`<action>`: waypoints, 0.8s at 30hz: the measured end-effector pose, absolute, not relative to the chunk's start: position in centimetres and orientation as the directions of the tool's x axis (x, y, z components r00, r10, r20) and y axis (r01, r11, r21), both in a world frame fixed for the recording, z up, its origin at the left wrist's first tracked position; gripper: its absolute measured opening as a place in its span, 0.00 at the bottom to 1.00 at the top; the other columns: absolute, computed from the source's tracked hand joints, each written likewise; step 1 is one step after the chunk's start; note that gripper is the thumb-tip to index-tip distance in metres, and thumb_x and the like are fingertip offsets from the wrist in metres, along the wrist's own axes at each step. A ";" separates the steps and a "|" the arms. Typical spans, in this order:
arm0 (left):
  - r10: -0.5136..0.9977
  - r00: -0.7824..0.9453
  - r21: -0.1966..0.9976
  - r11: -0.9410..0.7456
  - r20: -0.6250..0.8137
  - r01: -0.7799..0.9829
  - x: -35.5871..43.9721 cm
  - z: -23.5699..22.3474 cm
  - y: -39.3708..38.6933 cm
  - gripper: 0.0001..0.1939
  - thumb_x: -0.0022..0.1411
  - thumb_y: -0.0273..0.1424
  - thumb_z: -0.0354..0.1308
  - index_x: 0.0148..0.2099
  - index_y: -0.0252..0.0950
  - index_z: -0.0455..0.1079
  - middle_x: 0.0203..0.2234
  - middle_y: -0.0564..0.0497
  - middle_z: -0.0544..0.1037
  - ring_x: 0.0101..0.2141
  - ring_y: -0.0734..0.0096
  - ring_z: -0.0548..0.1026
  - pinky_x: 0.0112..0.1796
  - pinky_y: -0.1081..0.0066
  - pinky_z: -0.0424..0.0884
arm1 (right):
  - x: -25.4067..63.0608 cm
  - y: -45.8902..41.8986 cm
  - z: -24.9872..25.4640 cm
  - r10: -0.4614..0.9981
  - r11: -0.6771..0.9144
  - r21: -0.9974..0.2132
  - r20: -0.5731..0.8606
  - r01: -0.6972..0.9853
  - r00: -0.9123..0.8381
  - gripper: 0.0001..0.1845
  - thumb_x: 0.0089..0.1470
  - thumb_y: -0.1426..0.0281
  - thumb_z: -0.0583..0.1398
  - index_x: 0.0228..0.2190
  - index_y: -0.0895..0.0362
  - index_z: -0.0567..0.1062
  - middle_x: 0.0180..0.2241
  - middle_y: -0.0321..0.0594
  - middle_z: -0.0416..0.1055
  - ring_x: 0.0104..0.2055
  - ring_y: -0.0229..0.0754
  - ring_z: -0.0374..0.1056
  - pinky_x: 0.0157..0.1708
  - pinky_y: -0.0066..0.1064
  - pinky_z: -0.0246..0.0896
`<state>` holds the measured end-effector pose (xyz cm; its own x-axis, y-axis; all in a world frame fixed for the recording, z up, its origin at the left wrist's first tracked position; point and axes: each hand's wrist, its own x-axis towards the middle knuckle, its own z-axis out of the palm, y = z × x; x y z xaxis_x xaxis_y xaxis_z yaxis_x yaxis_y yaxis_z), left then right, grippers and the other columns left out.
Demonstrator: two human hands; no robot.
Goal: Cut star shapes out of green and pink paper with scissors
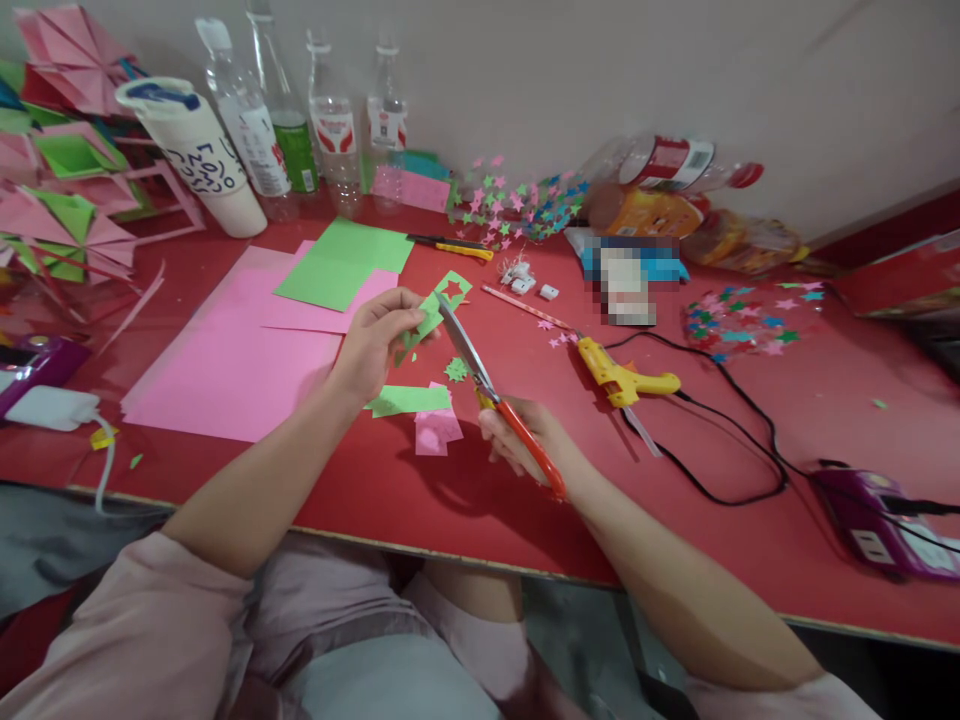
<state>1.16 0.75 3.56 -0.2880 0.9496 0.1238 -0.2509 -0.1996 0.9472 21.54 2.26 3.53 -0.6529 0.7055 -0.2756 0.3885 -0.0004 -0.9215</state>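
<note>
Scissors (487, 384) at green strip (430, 318): both hands engaged

Right hand (549, 430) curls around the red handles (531, 447), finger gap partly hidden; short, steady snips advised. Left hand (373, 340), farther off, pinches the strip between closed thumb and fingers; it should turn the paper, fingertips clear. Strip projects past them rightward, its star-shaped cut-out (454, 287) just beside the blade tips; blade contact unconfirmed

Your left hand (375, 338) pinches a green strip (430, 322) with a star-shaped hole; your right hand (551, 428) holds scissors (480, 370), tips at the strip. Green stars (456, 370) lie between your hands, pink sheets (232, 370) left, a glue gun (619, 378) right; bottles (336, 135) stand far left.
</note>
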 end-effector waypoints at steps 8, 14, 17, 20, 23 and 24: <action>0.984 -0.172 0.934 -0.112 0.055 -0.340 1.6 3.6 0.6 0.08 0.50 0.31 0.60 0.28 0.35 0.64 0.18 0.58 0.71 0.19 0.83 0.70 0.23 0.78 0.65 | 21.4 2.1 3.9 0.729 -0.004 -0.919 -0.273 0.395 -0.627 0.22 0.49 0.50 0.56 0.20 0.54 0.60 0.10 0.24 0.51 0.10 0.30 0.51 0.20 0.29 0.61; 0.963 -0.267 0.929 -0.120 0.024 -0.349 1.0 3.9 0.7 0.08 0.50 0.30 0.59 0.32 0.37 0.63 0.21 0.58 0.75 0.16 0.82 0.70 0.18 0.79 0.63 | 21.4 2.3 3.7 0.744 0.028 -0.899 -0.273 0.437 -0.609 0.24 0.48 0.48 0.55 0.19 0.55 0.60 0.10 0.25 0.51 0.11 0.30 0.52 0.16 0.26 0.54; 0.947 -0.319 0.928 -0.144 0.029 -0.344 1.0 4.2 0.8 0.06 0.50 0.28 0.58 0.30 0.36 0.63 0.17 0.60 0.70 0.13 0.87 0.63 0.15 0.81 0.56 | 21.4 2.4 3.5 0.738 0.044 -0.897 -0.267 0.439 -0.619 0.25 0.49 0.47 0.55 0.19 0.55 0.60 0.10 0.25 0.51 0.11 0.30 0.52 0.17 0.27 0.56; 0.939 -0.342 0.927 -0.144 0.019 -0.346 1.1 4.3 0.9 0.08 0.50 0.27 0.58 0.25 0.35 0.60 0.15 0.60 0.66 0.14 0.89 0.59 0.16 0.82 0.55 | 21.5 2.4 3.4 0.737 0.044 -0.896 -0.269 0.442 -0.620 0.25 0.48 0.46 0.55 0.20 0.55 0.60 0.10 0.24 0.51 0.10 0.30 0.51 0.17 0.28 0.57; 0.937 -0.348 0.930 -0.146 0.021 -0.337 1.1 4.3 0.9 0.09 0.50 0.26 0.58 0.23 0.35 0.59 0.15 0.60 0.64 0.15 0.89 0.58 0.17 0.81 0.54 | 21.6 2.6 3.2 0.736 0.039 -0.892 -0.279 0.450 -0.617 0.25 0.48 0.46 0.55 0.20 0.55 0.60 0.09 0.24 0.51 0.10 0.30 0.51 0.18 0.28 0.58; 0.935 -0.354 0.935 -0.150 0.029 -0.322 1.1 4.2 0.9 0.09 0.50 0.26 0.58 0.23 0.35 0.60 0.15 0.60 0.63 0.15 0.89 0.57 0.17 0.81 0.53 | 21.6 2.7 3.2 0.731 0.034 -0.890 -0.288 0.455 -0.619 0.26 0.47 0.45 0.55 0.20 0.55 0.60 0.09 0.24 0.51 0.10 0.30 0.51 0.18 0.28 0.58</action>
